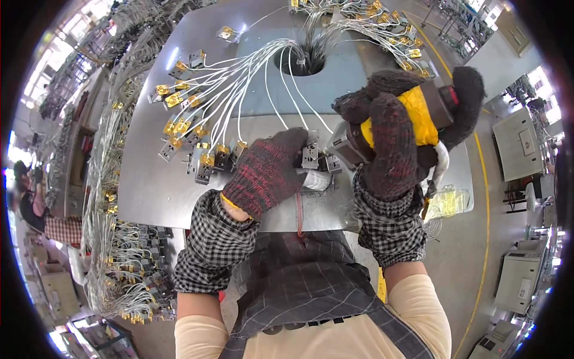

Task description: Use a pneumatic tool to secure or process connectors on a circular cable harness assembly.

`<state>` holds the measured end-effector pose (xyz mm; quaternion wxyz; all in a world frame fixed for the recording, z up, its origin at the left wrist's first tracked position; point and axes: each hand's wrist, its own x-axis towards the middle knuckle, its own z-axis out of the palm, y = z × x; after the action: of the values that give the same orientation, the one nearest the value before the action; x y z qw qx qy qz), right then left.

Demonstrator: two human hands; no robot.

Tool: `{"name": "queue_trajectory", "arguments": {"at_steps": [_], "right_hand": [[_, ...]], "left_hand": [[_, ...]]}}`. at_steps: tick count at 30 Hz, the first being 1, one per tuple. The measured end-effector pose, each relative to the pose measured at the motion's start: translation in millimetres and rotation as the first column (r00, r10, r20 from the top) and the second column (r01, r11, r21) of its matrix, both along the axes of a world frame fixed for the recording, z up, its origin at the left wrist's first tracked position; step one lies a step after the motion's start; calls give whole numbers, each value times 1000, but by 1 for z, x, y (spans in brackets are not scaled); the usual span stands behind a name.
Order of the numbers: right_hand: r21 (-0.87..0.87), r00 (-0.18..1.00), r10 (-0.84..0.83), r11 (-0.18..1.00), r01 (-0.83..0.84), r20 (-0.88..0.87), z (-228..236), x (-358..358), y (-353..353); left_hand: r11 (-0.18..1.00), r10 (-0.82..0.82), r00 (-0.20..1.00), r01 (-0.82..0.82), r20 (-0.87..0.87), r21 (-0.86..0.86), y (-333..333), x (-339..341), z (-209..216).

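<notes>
Checked sleeves rise from six o'clock. Gloved right hand [397,140] wraps its fingers tight around a yellow power screwdriver [418,113] at two o'clock; left hand [269,170] at centre presses curled fingers on a small grey switch [310,155], wired, on the metal table [149,191].

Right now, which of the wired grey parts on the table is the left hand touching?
The grey part at the left hand's fingertips, beside the power tool; the others lie fanned out further left.
</notes>
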<state>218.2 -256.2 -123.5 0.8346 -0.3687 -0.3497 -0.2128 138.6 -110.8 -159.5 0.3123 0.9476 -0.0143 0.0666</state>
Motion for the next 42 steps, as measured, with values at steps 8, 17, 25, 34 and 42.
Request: {"name": "queue_trajectory", "arguments": {"at_steps": [8,17,25,34,42], "right_hand": [[-445,964,-20,884,141,267,-10,6,-9],[-190,819,394,844,-502,-416,-52,14,-22],[-287,1000,9,958,-1,25,-15,-1,-5],[-460,995,-75,883,97,66,-11,-8,-8],[-314,970,-175,923,222,171,-5,3,-3]], "left_hand": [[998,32,991,-39,-128,-54,-2,-6,11],[1000,5,993,-9,-116,-27,0,-4,8],[999,8,999,-6,-39,54,2,-17,11],[743,28,981,-148,191,652,86,-81,17],[944,61,927,67,371,-322,37,-48,-18]]}}
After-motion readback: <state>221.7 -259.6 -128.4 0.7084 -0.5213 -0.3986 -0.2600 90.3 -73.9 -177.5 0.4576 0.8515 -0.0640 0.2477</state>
